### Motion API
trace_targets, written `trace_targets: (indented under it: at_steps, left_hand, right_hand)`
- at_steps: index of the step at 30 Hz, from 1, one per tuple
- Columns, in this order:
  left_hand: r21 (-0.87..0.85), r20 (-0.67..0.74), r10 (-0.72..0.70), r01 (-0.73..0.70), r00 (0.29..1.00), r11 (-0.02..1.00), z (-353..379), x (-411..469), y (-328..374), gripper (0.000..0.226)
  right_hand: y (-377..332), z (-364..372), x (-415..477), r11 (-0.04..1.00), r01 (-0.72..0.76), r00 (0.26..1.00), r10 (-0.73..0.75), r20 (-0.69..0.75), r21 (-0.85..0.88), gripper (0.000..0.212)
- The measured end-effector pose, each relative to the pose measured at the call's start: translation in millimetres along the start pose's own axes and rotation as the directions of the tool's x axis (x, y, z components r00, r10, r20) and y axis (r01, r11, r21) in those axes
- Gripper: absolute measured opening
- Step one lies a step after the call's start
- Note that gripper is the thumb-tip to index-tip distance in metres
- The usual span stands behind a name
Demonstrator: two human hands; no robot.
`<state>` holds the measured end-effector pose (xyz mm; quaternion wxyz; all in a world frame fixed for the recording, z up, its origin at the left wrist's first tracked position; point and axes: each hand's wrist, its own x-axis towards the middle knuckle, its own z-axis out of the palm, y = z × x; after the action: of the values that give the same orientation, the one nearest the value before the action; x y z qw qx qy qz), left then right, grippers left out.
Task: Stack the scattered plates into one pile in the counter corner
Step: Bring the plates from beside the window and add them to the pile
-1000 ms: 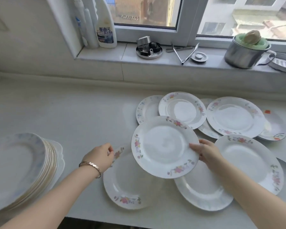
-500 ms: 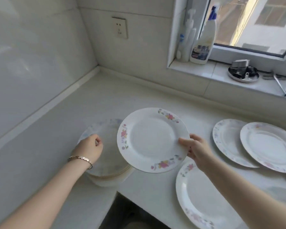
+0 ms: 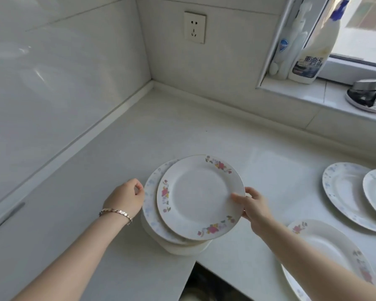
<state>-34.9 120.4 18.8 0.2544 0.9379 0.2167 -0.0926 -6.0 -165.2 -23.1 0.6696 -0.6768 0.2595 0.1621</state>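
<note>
My right hand [image 3: 251,204] grips the right rim of a white plate with pink flowers [image 3: 199,196], held just over the pile of plates [image 3: 152,216] that stands near the counter's inner front edge. Whether the plate touches the pile I cannot tell. My left hand [image 3: 126,195], with a bracelet on the wrist, rests against the pile's left rim, fingers curled. More scattered plates lie to the right: a pink-flowered plate [image 3: 326,253] under my right forearm and two blue-patterned plates [image 3: 343,192] at the frame's right edge.
The counter corner [image 3: 152,88] lies far behind the pile, between two tiled walls. A wall socket [image 3: 194,27] sits above it. Bottles [image 3: 313,51] and a metal dish [image 3: 369,96] stand on the window sill. A dark gap [image 3: 206,285] opens below the counter edge.
The view has swung left toward the corner. My right hand has carried the flowered plate left over the pile, and my left hand has stayed at the pile's left rim.
</note>
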Motion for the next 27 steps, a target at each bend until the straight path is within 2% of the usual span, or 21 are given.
trace_targets:
  at_steps: [3,6,13,16,19,23,27]
  left_hand:
    - [-0.012,0.016,0.022,-0.022,1.0,1.0,0,7,3,0.015]
    - [-0.029,0.02,0.037,-0.036,0.999,0.999,4,13,6,0.014]
    - [-0.026,0.027,0.04,-0.04,0.999,0.999,11,19,10,0.013]
    - [-0.019,0.026,0.052,-0.052,0.998,0.998,14,19,14,0.015]
    - [-0.025,0.038,0.078,-0.077,0.996,0.997,20,14,26,0.021]
    - [-0.043,0.055,0.179,-0.177,0.982,0.983,42,1,58,0.013]
    - [-0.061,0.175,0.34,-0.334,0.924,0.941,81,-20,110,0.011]
  right_hand:
    - [10,8,-2,0.961,0.153,0.982,-0.174,-0.074,-0.232,0.013]
    - [19,17,-2,0.829,0.244,0.946,-0.318,-0.067,-0.503,0.018]
    - [16,28,-2,0.61,0.146,0.97,-0.242,-0.007,-0.779,0.059]
    - [9,22,3,0.54,0.08,0.994,-0.103,0.029,-0.838,0.059]
    - [2,17,11,0.571,0.091,0.994,-0.006,0.106,-0.816,0.055]
    - [0,-16,17,0.636,0.12,0.987,0.007,0.161,-0.762,0.043]
    - [8,-87,18,0.573,0.081,0.995,0.002,0.1,-0.816,0.025]
